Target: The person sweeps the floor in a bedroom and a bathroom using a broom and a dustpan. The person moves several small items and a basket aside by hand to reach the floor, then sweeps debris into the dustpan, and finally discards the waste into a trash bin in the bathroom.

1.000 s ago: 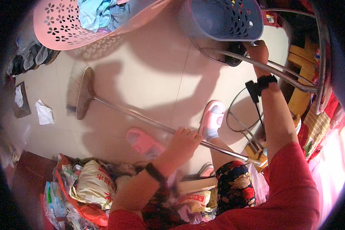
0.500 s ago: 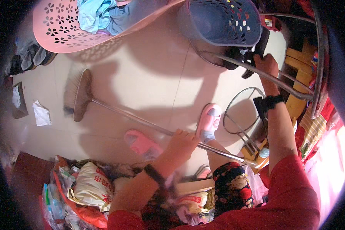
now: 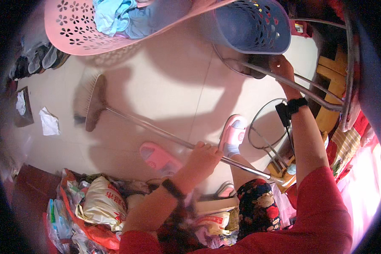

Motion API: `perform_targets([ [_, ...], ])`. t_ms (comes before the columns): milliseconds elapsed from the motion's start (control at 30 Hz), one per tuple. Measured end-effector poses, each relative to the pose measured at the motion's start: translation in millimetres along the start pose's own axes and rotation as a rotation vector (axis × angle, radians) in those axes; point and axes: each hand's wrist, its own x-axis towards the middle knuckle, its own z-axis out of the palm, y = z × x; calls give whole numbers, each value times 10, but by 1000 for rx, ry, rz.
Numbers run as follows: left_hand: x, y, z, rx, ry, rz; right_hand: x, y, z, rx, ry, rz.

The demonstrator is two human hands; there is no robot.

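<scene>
My left hand (image 3: pixel 203 161) is wrapped round the metal handle of a broom (image 3: pixel 156 130). The broom lies slantwise across the view, its bristled head (image 3: pixel 96 103) at the left over the tiled floor. My right hand (image 3: pixel 281 70) reaches past a bent metal tube frame (image 3: pixel 300 87) to just below the rim of a blue-grey plastic basket (image 3: pixel 252 29). Its fingers look curled; whatever they hold is hidden. Next to that basket a pink basket (image 3: pixel 72 29) with flower-shaped holes holds light-blue cloth (image 3: pixel 114 19).
Crumpled white paper (image 3: pixel 50 122) lies on the floor left of the broom head. Several dark shoes (image 3: pixel 40 59) stand at the far left. Stuffed plastic bags (image 3: pixel 101 203) crowd the near left. A round metal ring stand (image 3: pixel 258 139) is beside my right forearm; wooden pieces (image 3: pixel 332 74) are behind it.
My right hand has shifted slightly left and away, toward the basket's rim, and the black object at it has gone from sight. My left hand stays on the broom; the whole view has shifted slightly.
</scene>
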Motion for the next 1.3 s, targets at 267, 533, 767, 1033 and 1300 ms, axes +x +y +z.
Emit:
perform_targets([
  [267, -70, 45, -156, -21, 117, 20, 221, 60, 228, 534, -4, 436],
  [533, 45, 24, -135, -34, -1, -35, 378, 379, 538, 906, -176, 499],
  [767, 16, 23, -184, 25, 7, -23, 399, 423, 786, 167, 416, -173],
  [1033, 58, -5, -82, 11, -9, 1, 334, 286, 600, 1085, -261, 394],
  [1300, 20, 6, -125, 25, 28, -7, 363, -344, 416, 1065, -65, 695],
])
